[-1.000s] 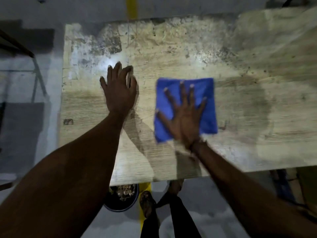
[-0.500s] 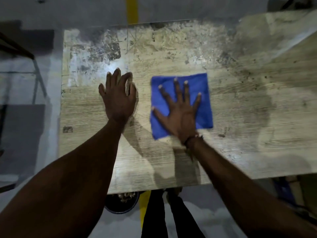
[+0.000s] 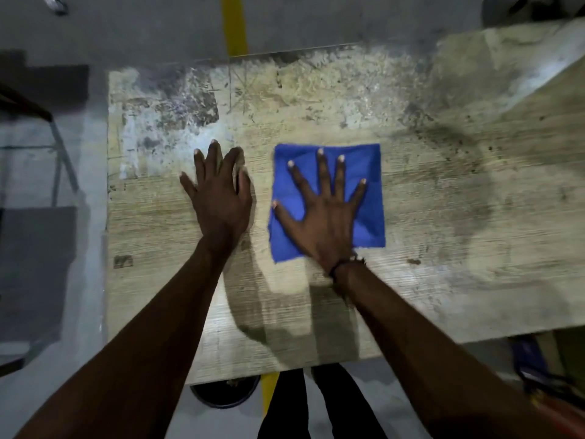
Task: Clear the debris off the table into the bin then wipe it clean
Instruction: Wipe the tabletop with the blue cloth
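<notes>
A worn, stained wooden table (image 3: 443, 217) fills the view. A folded blue cloth (image 3: 370, 172) lies flat near its middle. My right hand (image 3: 326, 213) presses down on the cloth with its fingers spread straight. Just to the left, my left hand (image 3: 218, 191) rests flat on the bare wood, fingers straight, holding nothing. A round dark bin (image 3: 226, 392) peeks out from under the table's near edge, mostly hidden by the tabletop.
Dark specks and a damp-looking smear mark the table's right half (image 3: 459, 160). A yellow floor line (image 3: 234, 23) runs beyond the far edge. A metal frame (image 3: 60, 160) stands left of the table. My legs (image 3: 316, 407) show below the near edge.
My right hand has slid the blue cloth slightly to the left and away from me across the table. The left hand has stayed planted.
</notes>
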A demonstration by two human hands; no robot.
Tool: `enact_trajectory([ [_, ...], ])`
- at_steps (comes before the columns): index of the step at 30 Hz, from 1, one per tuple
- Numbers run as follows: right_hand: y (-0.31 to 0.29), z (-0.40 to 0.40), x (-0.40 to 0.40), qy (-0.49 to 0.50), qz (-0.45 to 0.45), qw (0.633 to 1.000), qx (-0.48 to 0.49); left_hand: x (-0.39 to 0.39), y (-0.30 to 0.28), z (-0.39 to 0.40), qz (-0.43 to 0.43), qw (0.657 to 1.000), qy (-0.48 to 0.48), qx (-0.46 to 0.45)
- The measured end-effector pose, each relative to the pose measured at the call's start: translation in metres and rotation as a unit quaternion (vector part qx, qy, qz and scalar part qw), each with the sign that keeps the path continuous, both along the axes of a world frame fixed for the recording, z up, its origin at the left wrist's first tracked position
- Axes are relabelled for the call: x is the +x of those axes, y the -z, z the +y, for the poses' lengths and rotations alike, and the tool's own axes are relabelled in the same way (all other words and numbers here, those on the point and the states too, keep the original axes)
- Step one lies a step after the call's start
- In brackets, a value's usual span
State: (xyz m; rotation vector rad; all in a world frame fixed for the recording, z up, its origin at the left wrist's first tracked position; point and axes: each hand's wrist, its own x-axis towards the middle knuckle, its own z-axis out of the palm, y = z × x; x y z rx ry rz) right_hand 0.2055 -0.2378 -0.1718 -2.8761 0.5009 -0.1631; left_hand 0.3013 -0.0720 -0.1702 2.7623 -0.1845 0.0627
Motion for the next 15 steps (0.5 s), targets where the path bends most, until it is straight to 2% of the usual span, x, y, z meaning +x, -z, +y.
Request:
enact_trajectory([
  [4,0.002,-0.002,0.000,-0.017,0.008,1.000,0.003,0.030,0.001,-0.008,0.007,1.000,0.005,-0.001],
  [10,0.004,-0.068,0.105,0.054,0.012,0.998,0.013,0.116,0.004,-0.030,-0.012,1.000,0.019,0.004],
  [12,0.003,-0.065,0.106,0.068,0.018,0.997,0.015,0.115,0.006,-0.032,-0.027,1.000,0.008,0.009],
  [15,-0.006,-0.024,0.059,0.041,0.014,0.999,0.007,0.112,0.001,-0.033,-0.021,1.000,0.004,0.000],
])
